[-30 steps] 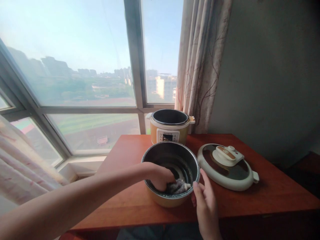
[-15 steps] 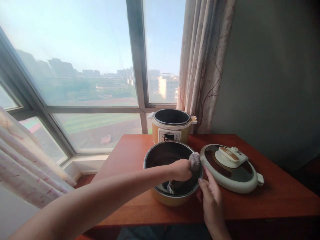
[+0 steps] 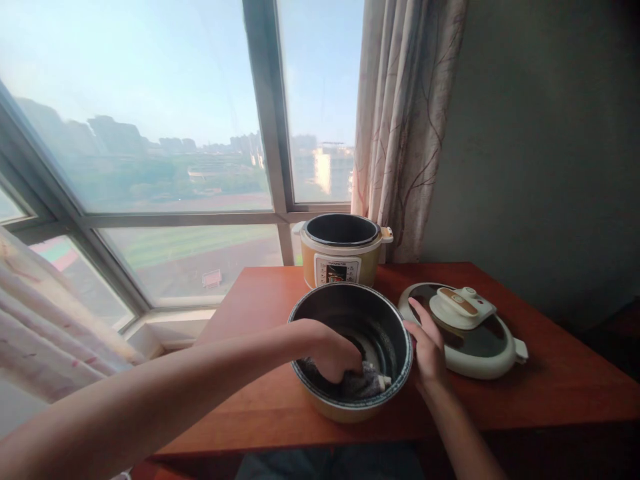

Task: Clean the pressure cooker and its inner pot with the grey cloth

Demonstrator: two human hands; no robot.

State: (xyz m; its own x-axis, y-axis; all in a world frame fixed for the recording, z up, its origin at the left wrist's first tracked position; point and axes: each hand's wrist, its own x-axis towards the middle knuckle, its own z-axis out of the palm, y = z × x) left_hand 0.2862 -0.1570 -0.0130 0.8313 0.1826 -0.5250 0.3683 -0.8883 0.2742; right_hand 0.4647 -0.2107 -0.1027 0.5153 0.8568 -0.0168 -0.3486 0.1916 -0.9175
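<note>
A dark-lined inner pot with a gold outside stands at the table's front, its mouth facing up and a little toward me. My left hand reaches down inside it, closed on a grey cloth that lies against the near inner wall. The fingertips are hidden in the cloth. At the pot's right rim, my right hand grips the edge, one finger stretched up past it. The part of that grip behind the rim is hidden.
Behind the pot stands the gold cooker body with a control panel. A cream lid with dark glass lies to the right on the wooden table. Windows and curtains border the table's far side.
My left hand has moved from the pot's right inner wall down to the near side, taking the cloth along. My right hand has shifted up along the rim, and the pot has turned slightly.
</note>
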